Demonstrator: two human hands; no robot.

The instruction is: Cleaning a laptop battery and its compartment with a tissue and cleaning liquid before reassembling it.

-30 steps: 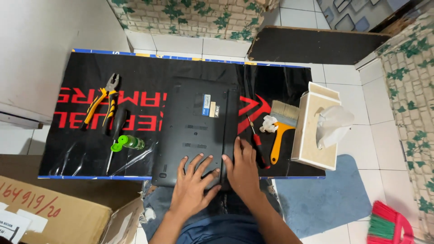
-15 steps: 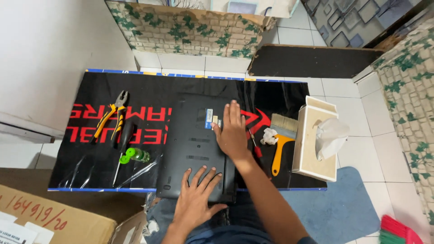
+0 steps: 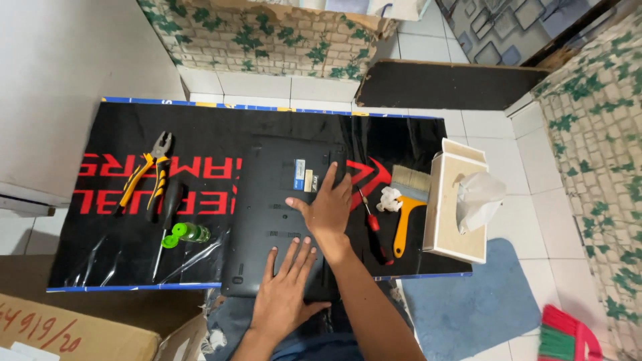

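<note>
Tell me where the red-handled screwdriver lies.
In the head view, the red-handled screwdriver lies on the black mat, between the right hand and the paintbrush.

Black laptop (image 3: 281,214), underside up, seemingly shut

A floor of pale square ceramic tiles (image 3: 281,87) runs under the scene, with a dark rectangular mat (image 3: 448,85) lying on it beside a wall covered in brick-and-ivy patterned paper (image 3: 267,37). A blue soft rug (image 3: 481,301) lies at the lower right, near another ivy-papered surface (image 3: 595,154). A plain white wall (image 3: 60,87) stands at the left, above a brown cardboard box (image 3: 73,331).
</note>
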